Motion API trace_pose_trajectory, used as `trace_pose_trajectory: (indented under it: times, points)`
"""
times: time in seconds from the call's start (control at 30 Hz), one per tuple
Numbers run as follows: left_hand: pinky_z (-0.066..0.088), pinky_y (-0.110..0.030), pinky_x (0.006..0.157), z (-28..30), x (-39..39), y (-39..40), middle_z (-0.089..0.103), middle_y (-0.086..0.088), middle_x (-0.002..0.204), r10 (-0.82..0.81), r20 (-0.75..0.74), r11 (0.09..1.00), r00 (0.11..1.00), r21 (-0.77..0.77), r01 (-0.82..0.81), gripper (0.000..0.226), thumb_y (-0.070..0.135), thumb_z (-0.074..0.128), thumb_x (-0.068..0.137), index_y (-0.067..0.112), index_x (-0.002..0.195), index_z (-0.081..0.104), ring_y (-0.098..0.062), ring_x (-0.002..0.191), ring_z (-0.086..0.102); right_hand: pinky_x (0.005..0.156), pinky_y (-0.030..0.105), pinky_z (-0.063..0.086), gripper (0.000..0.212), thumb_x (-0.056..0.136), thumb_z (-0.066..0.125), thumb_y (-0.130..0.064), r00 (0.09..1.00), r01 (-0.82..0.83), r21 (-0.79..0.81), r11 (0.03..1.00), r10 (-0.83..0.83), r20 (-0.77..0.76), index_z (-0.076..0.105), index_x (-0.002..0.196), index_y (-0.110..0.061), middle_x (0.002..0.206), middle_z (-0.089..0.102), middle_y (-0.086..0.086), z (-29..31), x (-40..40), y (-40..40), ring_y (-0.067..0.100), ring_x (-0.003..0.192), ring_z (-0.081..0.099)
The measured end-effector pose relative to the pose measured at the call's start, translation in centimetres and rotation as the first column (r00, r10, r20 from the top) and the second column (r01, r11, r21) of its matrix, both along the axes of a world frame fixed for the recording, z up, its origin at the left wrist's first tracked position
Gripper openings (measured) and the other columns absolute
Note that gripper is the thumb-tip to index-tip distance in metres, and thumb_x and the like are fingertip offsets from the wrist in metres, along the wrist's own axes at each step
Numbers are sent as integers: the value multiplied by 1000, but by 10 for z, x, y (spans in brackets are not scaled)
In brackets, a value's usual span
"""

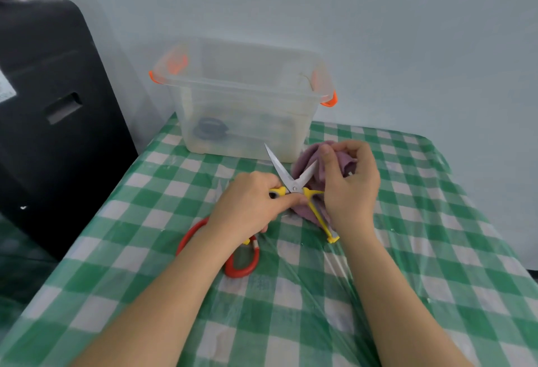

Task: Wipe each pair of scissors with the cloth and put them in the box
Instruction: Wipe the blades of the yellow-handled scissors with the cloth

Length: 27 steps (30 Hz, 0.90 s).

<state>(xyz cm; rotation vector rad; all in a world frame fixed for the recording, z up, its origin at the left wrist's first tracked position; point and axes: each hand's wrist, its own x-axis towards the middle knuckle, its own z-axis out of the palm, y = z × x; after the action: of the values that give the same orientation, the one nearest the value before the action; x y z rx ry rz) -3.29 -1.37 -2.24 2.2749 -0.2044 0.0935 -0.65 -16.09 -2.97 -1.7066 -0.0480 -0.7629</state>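
My left hand grips one yellow handle of the yellow-handled scissors, whose steel blades are spread wide apart above the table. My right hand pinches the purple cloth around the right blade. The other yellow handle hangs down beside my right wrist. A red-handled pair of scissors lies on the tablecloth, partly hidden under my left forearm. The clear plastic box with orange latches stands behind, at the table's far edge, with a dark-handled pair of scissors lying inside.
A green and white checked tablecloth under clear plastic covers the table. A large black case stands off the table's left side. A pale wall runs right behind the box.
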Motion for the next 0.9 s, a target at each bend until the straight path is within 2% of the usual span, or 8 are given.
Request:
trace_pose_trajectory:
  times: [0.1, 0.17, 0.23, 0.33, 0.43, 0.67, 0.83, 0.9]
  points:
    - [40, -25, 40, 0, -2, 0, 56, -4, 45, -1, 6, 1000, 1000, -24, 1, 32, 55, 71, 77, 23, 82, 73, -15, 33, 51, 72, 11, 42, 18, 93, 65, -18, 998, 61, 108, 992, -61, 5, 56, 83, -29, 83, 60, -12, 4, 1, -2, -4, 76, 55]
    - [40, -25, 40, -1, -1, 0, 53, -1, 41, 21, 5, 996, 1000, -83, -20, 33, 52, 73, 77, 19, 77, 71, -16, 32, 49, 74, 14, 43, 16, 93, 65, -18, 994, 81, 117, 990, -90, 68, 56, 85, -29, 84, 59, -14, 5, -1, -3, -4, 77, 55]
    - [39, -26, 39, -2, 1, 1, 51, -2, 41, 72, 5, 987, 997, -145, -70, 40, 49, 74, 78, 11, 68, 64, -19, 33, 49, 75, 18, 45, 18, 91, 66, -17, 988, 49, 30, 998, -53, 148, 55, 90, -32, 87, 58, -17, 4, -5, -1, -3, 81, 56]
    - [37, -27, 38, -2, 1, 1, 50, -2, 39, 119, 27, 980, 992, -165, -113, 47, 49, 73, 79, 10, 59, 56, -19, 32, 49, 73, 29, 50, 29, 84, 71, -15, 982, -90, -152, 984, 113, 152, 55, 92, -39, 90, 62, -18, 0, -10, 4, 6, 86, 60]
    - [39, -26, 39, -2, 3, 2, 49, 2, 36, 136, 36, 980, 990, -152, -129, 43, 45, 71, 83, 20, 54, 52, -19, 32, 50, 80, 22, 48, 24, 81, 74, -12, 967, -179, -333, 926, 229, 116, 61, 91, -30, 91, 62, -19, -5, -8, 8, 6, 90, 60]
    - [42, -30, 39, -3, 3, 0, 52, -1, 39, 91, 36, 993, 995, -81, -88, 40, 50, 70, 81, 12, 69, 63, -17, 32, 50, 77, 10, 42, 35, 82, 75, -11, 983, -178, -205, 962, 182, 2, 56, 82, -41, 91, 64, -14, -3, -6, 5, 1, 89, 59]
    - [46, -34, 41, -3, 3, 0, 56, -6, 45, 52, 26, 997, 998, -65, -51, 45, 51, 70, 80, 7, 85, 70, -17, 33, 51, 74, 23, 48, 32, 87, 70, -14, 994, -108, -125, 986, 107, -8, 53, 82, -40, 86, 63, -16, -1, -5, 6, 12, 85, 62]
    - [45, -31, 42, -2, 0, -1, 56, -3, 45, 22, 12, 999, 1000, -36, -22, 41, 53, 70, 80, 14, 90, 73, -16, 33, 52, 72, 20, 47, 28, 89, 68, -15, 998, -66, -78, 995, 66, -1, 53, 84, -37, 87, 63, -9, 0, -6, 3, 8, 81, 61]
